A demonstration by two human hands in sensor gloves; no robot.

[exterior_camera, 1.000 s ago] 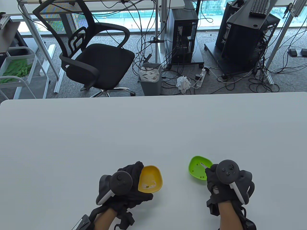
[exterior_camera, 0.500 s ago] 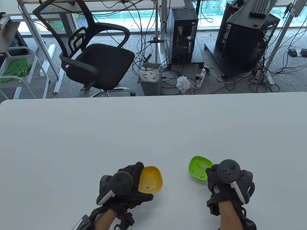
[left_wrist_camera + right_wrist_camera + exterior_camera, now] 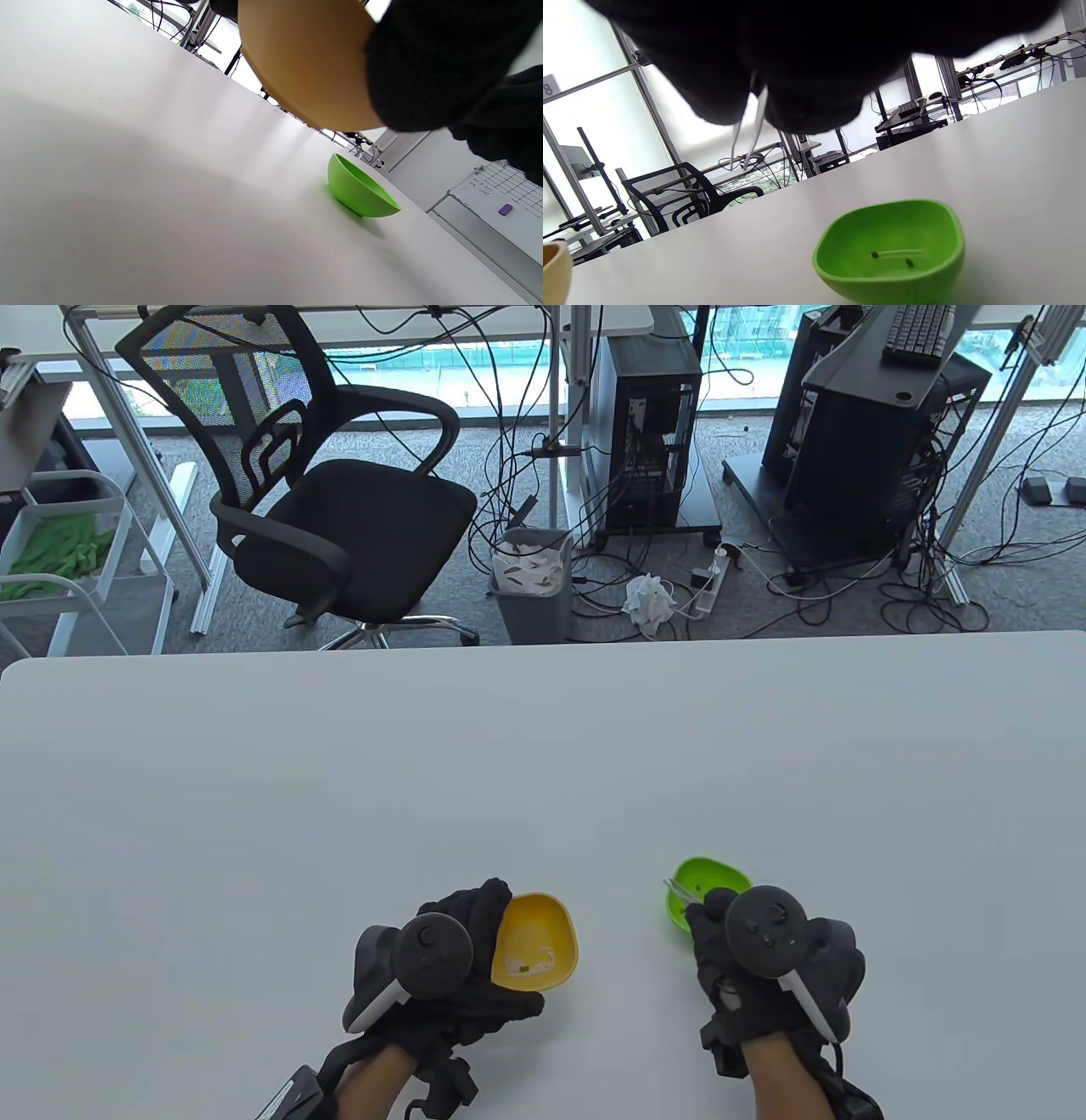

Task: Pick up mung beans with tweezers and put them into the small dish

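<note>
My left hand (image 3: 475,950) grips the yellow dish (image 3: 536,940) by its left rim and holds it tilted above the table; a few mung beans (image 3: 526,964) lie in it. The left wrist view shows its underside (image 3: 309,63) raised off the table. The green dish (image 3: 697,884) stands on the table, with mung beans (image 3: 874,254) inside. My right hand (image 3: 730,959) pinches the metal tweezers (image 3: 679,889), lifted above the green dish's left rim. Their tips (image 3: 745,163) hang close together; I cannot tell whether a bean is between them.
The white table (image 3: 543,763) stretches far ahead of both dishes. Beyond its far edge stand an office chair (image 3: 314,500), a waste bin (image 3: 533,585) and computer towers (image 3: 653,432) with cables.
My right hand has moved left and toward me, lifting the tweezers out of the green dish to its left rim. My left hand and the yellow dish have stayed put.
</note>
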